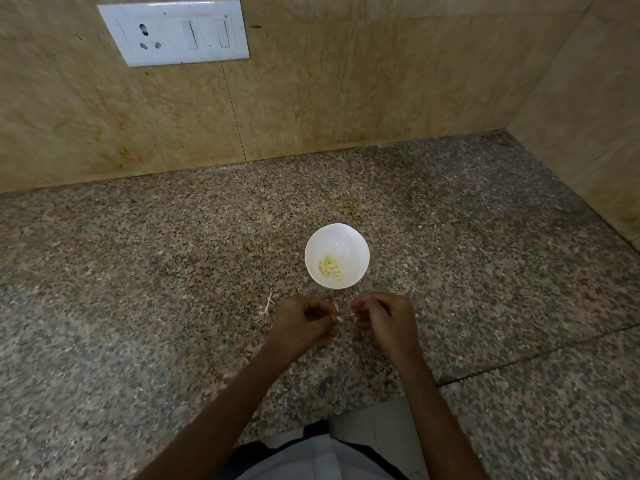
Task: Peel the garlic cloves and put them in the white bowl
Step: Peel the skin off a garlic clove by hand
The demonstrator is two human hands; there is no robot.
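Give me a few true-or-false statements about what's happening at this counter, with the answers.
1. The white bowl already holds peeled garlic cloves. True.
2. The bowl sits nearer the person than the hands do. False: it lies beyond the left hand and right hand, toward the wall.
3. Both hands have curled fingers pinching small pale bits where they nearly meet. True.
4. The wall is bare. False: a white switch panel is mounted on it.
5. Peel scraps lie on the counter beside the left hand. True.
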